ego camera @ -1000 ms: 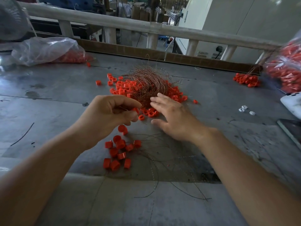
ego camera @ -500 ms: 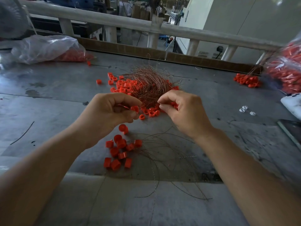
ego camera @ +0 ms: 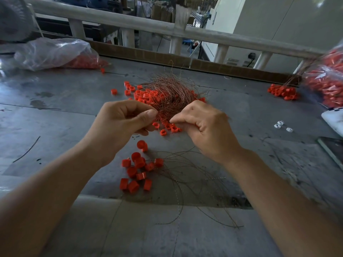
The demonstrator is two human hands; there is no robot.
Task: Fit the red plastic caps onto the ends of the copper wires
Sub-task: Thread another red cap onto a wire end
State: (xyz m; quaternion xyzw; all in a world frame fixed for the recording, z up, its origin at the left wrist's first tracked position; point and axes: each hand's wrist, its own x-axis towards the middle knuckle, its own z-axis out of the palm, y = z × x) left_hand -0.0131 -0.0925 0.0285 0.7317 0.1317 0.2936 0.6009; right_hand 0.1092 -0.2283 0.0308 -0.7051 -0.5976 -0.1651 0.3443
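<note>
Grey worktable [ego camera: 55,117], rail [ego camera: 111,21] along far edge. Far left: clear plastic bag [ego camera: 55,52] holding red caps. Far right: second bag [ego camera: 330,84], red parts inside. Centre: tangled bundle of copper wires [ego camera: 172,95] lying on loose red caps [ego camera: 144,95]. Just near of bundle: L hand [ego camera: 122,123] and R hand [ego camera: 202,130], apart, each w/ fingers curled and thumb pressed to forefinger in a pinch; item pinched too small to tell. Nearer: thin wire strands [ego camera: 185,182] fanned on table, w/ cap cluster [ego camera: 137,173] at their left ends.
</note>
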